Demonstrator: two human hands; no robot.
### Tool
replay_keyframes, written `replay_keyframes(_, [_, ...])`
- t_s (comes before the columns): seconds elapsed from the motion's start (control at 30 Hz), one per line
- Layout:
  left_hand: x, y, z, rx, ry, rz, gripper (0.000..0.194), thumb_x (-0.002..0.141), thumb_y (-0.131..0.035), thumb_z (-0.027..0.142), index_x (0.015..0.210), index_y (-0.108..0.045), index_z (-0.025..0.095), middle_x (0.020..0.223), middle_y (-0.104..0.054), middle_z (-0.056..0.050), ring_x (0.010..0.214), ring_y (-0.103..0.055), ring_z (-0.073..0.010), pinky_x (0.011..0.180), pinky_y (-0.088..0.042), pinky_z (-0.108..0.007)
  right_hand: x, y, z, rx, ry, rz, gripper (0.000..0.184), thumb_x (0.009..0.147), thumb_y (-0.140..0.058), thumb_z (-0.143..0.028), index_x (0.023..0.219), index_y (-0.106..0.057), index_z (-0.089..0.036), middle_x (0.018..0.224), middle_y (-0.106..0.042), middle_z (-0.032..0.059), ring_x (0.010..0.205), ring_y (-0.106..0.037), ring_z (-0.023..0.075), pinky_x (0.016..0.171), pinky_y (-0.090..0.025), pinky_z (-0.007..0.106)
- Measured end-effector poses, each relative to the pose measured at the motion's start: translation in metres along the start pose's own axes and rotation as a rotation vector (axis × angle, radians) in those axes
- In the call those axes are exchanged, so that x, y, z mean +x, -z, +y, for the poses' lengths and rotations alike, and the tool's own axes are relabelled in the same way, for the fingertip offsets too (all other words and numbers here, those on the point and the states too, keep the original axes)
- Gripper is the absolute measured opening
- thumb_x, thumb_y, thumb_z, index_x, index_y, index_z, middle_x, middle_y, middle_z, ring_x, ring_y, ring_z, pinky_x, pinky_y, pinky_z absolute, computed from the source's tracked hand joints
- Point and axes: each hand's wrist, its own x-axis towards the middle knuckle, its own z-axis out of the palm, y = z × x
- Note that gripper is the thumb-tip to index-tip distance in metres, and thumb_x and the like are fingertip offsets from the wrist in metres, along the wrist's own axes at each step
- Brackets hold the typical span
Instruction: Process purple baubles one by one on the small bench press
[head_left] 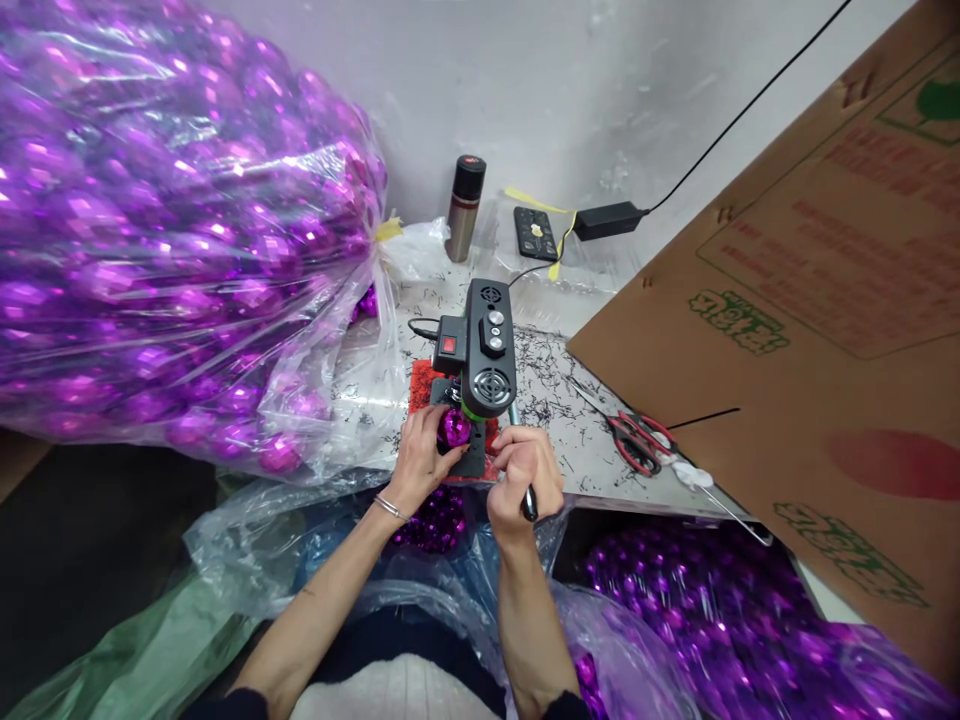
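Observation:
A small black bench drill press (491, 340) stands on the worktop over a red mat (421, 376). My left hand (422, 455) grips a shiny purple faceted ball (454, 428) between thumb and fingers, under the front end of the machine's head. The ball's underside and the tool tip above it are hidden. My right hand (527, 478) is wrapped around the machine's lever handle (529, 503), whose black end pokes out below the fist. More purple balls (431, 520) lie in clear plastic across my lap.
A big clear bag of purple balls (172, 240) fills the left. A cardboard box (817, 330) leans in from the right, beside red-handled scissors (641, 440). Behind stand a flask (466, 210), a phone (535, 233) and a power adapter (609, 220). Dark shavings (544, 400) litter the worktop.

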Motion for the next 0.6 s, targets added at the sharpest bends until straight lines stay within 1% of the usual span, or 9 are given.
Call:
replay_keyframes(0.07, [0.0, 0.001, -0.001, 0.0, -0.014, -0.005, 0.057, 0.087, -0.081, 0.031, 0.138, -0.059, 0.02, 0.127, -0.069, -0.014, 0.118, -0.066, -0.034, 0.103, -0.056, -0.05, 0.0, 0.0, 0.0, -0.005, -0.004, -0.003, 0.036, 0.105, -0.041, -0.014, 0.073, -0.053, -0.023, 0.068, -0.059, -0.0022, 0.066, -0.062, 0.0124, 0.061, -0.046, 0.029])
replay_keyframes(0.17, [0.002, 0.001, -0.001, -0.011, -0.032, -0.043, 0.058, 0.087, -0.08, 0.029, 0.14, -0.059, 0.02, 0.13, -0.068, -0.014, 0.12, -0.066, -0.0339, 0.104, -0.055, -0.05, -0.001, 0.001, 0.0, -0.006, -0.002, -0.002, 0.036, 0.105, -0.041, -0.015, 0.072, -0.053, -0.023, 0.067, -0.059, -0.002, 0.066, -0.062, 0.0125, 0.06, -0.046, 0.029])
replay_keyframes(0.27, [0.004, -0.003, 0.0, -0.056, -0.027, -0.075, 0.057, 0.09, -0.079, 0.032, 0.142, -0.06, 0.021, 0.133, -0.067, -0.014, 0.121, -0.066, -0.0332, 0.105, -0.055, -0.05, -0.001, 0.001, 0.0, -0.012, -0.006, -0.002, 0.036, 0.105, -0.04, -0.016, 0.072, -0.052, -0.023, 0.068, -0.06, -0.0017, 0.065, -0.062, 0.0127, 0.06, -0.046, 0.03])
replay_keyframes(0.37, [0.005, -0.008, -0.002, -0.13, 0.015, -0.056, 0.057, 0.091, -0.079, 0.04, 0.142, -0.061, 0.022, 0.133, -0.07, -0.013, 0.123, -0.067, -0.0323, 0.105, -0.056, -0.049, -0.002, 0.001, 0.0, -0.002, -0.008, -0.003, 0.036, 0.105, -0.041, -0.015, 0.072, -0.053, -0.023, 0.068, -0.059, -0.0021, 0.066, -0.062, 0.0126, 0.061, -0.047, 0.029])
replay_keyframes(0.47, [0.003, -0.012, -0.006, -0.177, 0.04, -0.027, 0.055, 0.092, -0.078, 0.045, 0.14, -0.062, 0.023, 0.13, -0.075, -0.012, 0.12, -0.071, -0.031, 0.104, -0.057, -0.048, -0.002, 0.001, 0.001, 0.018, -0.014, 0.0, 0.035, 0.105, -0.042, -0.014, 0.073, -0.054, -0.023, 0.069, -0.059, -0.0025, 0.067, -0.063, 0.0122, 0.062, -0.047, 0.028])
replay_keyframes(0.6, [-0.001, -0.013, -0.009, -0.182, -0.036, -0.035, 0.057, 0.093, -0.077, 0.046, 0.142, -0.062, 0.022, 0.129, -0.077, -0.012, 0.12, -0.072, -0.0312, 0.111, -0.054, -0.051, -0.004, 0.0, 0.002, 0.031, -0.027, 0.019, 0.035, 0.104, -0.041, -0.014, 0.073, -0.054, -0.023, 0.07, -0.06, -0.0026, 0.067, -0.062, 0.012, 0.063, -0.047, 0.028])
